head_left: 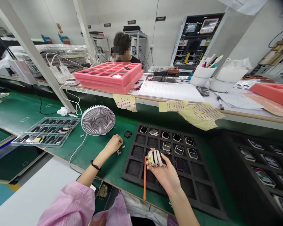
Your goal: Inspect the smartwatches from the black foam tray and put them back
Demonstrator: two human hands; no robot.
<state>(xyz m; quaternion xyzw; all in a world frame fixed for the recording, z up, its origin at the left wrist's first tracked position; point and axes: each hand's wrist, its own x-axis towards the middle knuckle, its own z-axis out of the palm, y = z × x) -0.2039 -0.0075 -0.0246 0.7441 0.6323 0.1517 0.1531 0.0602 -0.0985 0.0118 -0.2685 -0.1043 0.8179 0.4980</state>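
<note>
Black foam forms a divided tray (133, 167) that likely keeps watches (176, 137) from rubbing, while over it the right hand (167, 176) cradles stacked watch cases (155, 158) in its grip, and whether the left hand (113, 145), near scraps (119, 153), pinches anything I cannot tell.

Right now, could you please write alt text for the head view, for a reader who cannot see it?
The right hand holds a row of square watch-like pieces over a black foam tray with more in its compartments. The left hand is beside small pale scraps on a green bench, near a white fan.
</note>
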